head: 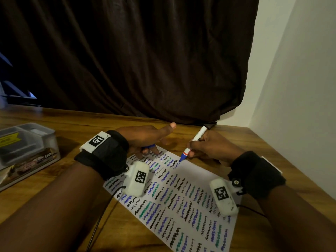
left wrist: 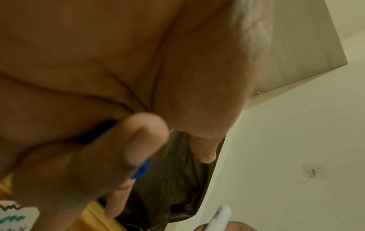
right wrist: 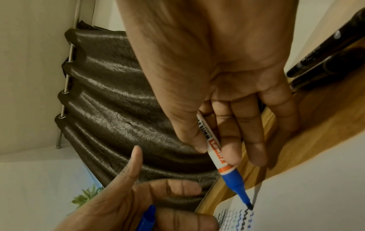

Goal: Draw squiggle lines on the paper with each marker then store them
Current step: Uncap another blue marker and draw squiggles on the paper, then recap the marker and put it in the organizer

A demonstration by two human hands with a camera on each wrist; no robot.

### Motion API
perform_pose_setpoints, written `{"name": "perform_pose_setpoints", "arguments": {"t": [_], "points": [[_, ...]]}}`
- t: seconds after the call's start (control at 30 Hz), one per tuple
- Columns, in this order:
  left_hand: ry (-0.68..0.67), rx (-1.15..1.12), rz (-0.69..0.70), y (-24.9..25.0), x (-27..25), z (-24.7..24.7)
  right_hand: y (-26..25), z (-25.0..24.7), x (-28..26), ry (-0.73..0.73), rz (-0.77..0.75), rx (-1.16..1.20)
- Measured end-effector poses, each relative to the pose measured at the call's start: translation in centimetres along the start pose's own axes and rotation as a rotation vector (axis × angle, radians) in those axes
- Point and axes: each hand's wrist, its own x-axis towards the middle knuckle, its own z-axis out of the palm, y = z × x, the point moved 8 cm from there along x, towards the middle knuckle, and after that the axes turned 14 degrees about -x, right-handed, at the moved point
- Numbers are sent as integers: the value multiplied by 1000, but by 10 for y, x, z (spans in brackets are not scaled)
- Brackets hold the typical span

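Pinched between thumb and fingers of the right hand (head: 209, 146), the marker (head: 192, 144) slants down with its blue tip touching the paper (head: 196, 180) near the far edge, at the end of a fresh squiggle. Curled fingers of the left hand (head: 145, 139) clamp the blue cap (head: 150, 146), thumb sticking up, while the fingertips rest on the paper's far left corner.

Largest is the dark curtain (head: 136, 60) hanging behind the counter (head: 72, 128), beside a white wall (head: 300, 79). The wooden counter carries the paper, which lies at a slant and is filled with rows of black, blue and green squiggles. A clear plastic box (head: 27, 142) sits at the left, well apart from the paper. In the right wrist view, two black markers (right wrist: 335, 59) lie together on the counter beyond the right hand. Each wrist wears a black band with white tagged blocks.
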Motion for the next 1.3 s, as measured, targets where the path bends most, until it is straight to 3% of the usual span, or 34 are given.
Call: {"name": "perform_pose_setpoints", "arguments": {"t": [0.23, 0.37, 0.47, 0.8, 1.3], "points": [[18, -26, 71, 3, 1, -4, -4, -19, -4, 177, 0, 192], [181, -110, 251, 14, 6, -21, -9, -25, -5, 223, -29, 298], [239, -176, 277, 14, 8, -28, -13, -24, -5, 212, -40, 381], [106, -491, 356, 14, 17, -27, -19, -18, -6, 110, -33, 710], [25, -347, 571, 34, 10, -17, -27, -12, -8, 74, -95, 672]]}}
